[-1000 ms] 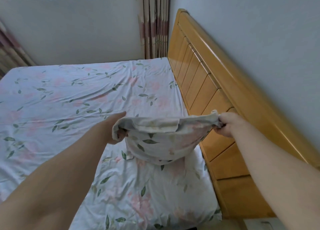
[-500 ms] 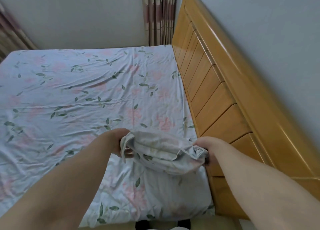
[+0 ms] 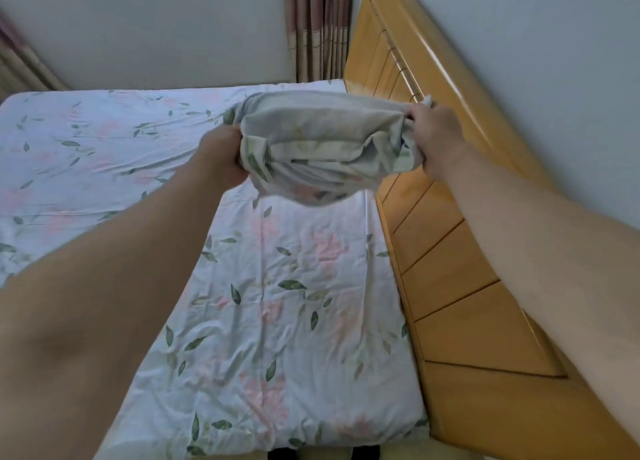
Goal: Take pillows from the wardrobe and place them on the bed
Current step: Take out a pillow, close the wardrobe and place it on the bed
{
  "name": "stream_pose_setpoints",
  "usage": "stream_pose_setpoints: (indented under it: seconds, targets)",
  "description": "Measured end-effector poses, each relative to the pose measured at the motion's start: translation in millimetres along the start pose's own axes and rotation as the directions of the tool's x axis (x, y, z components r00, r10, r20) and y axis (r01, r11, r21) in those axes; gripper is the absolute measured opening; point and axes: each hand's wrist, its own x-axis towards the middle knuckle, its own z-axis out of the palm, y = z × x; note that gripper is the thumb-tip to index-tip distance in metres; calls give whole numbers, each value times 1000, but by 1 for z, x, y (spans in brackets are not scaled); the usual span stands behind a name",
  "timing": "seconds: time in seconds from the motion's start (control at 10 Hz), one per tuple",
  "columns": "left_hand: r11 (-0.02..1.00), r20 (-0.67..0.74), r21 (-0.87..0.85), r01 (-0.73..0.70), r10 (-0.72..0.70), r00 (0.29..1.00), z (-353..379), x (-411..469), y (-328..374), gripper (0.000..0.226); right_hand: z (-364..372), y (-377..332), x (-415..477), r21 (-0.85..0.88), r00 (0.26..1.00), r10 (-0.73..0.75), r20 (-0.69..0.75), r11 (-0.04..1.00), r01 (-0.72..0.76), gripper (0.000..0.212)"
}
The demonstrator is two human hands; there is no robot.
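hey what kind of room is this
Most likely a bedroom: a bed with a floral sheet, a wooden headboard against the wall, and curtains in the corner.

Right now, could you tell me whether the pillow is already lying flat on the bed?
No, both hands, left and right, hold the pillow up above the bed.

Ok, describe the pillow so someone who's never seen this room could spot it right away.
Find the wooden headboard along the right side of the bed. Just left of it, the pillow is held up above the sheet, gripped at its ends by the left hand and right hand. It shares the sheet's leaf print, but it is a bunched, greyish bundle in the air.
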Motion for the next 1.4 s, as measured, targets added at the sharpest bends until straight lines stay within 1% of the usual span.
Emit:
stream_pose_setpoints:
  seconds: [0.1, 0.2, 0.3, 0.4, 0.5, 0.6, 0.7, 0.8, 0.9, 1.0, 1.1, 1.2, 1.3, 1.4]
  targets:
    - [999, -18, 32, 24, -23, 1000, 1, -4, -10, 21, -4, 17, 9, -105, 999, -5, -36, 995, 2, 26]
    - [991, -64, 77, 113, -108, 992, -12, 3, -48, 22, -6, 74, 38, -146, 991, 103, -89, 982, -116, 37]
    - [941, -124, 207, 268, -246, 961, -47, 27, -121, 26, -3, 151, 40, -164, 945, 310, -100, 932, -323, 36]
    - [694, -290, 504, 514, -424, 858, -88, 55, -215, 16, 0, 251, 37, -401, 894, 441, -75, 808, -433, 38]
    - [488, -424, 593, 640, -486, 764, -131, 82, -310, 16, 1, 343, 33, -716, 888, 457, -46, 605, -348, 15]
    - [377, -450, 701, 605, -425, 785, -185, 101, -407, 34, -2, 416, 24, -844, 864, 502, -37, 447, -295, 19]
    - [268, -456, 762, 590, -425, 782, -197, 83, -440, 49, -10, 458, 9, -887, 847, 528, -55, 364, -284, 35]
    - [312, -532, 684, 660, -405, 743, -215, 63, -453, 57, -17, 469, -7, -908, 843, 532, -78, 311, -281, 37]
    - [353, -544, 680, 642, -343, 765, -218, 44, -441, 40, -26, 453, -21, -904, 869, 480, -118, 310, -293, 26]
    - [338, -504, 744, 576, -281, 816, -207, 19, -412, 36, -34, 423, -38, -918, 914, 392, -107, 313, -242, 29]
    - [205, -478, 832, 515, -204, 854, -198, -9, -386, 42, -43, 395, -58, -963, 945, 328, 1, 254, -87, 35]
    - [181, -461, 845, 503, -229, 857, -189, -37, -371, 37, -51, 382, -80, -991, 924, 377, 67, 129, 19, 61]
    - [69, -409, 894, 443, -276, 870, -189, -64, -371, 37, -60, 385, -107, -995, 870, 483, 96, 28, 94, 90]
    - [4, -417, 899, 438, -304, 857, -206, -91, -386, 48, -67, 402, -129, -994, 824, 563, 64, -39, 104, 83]
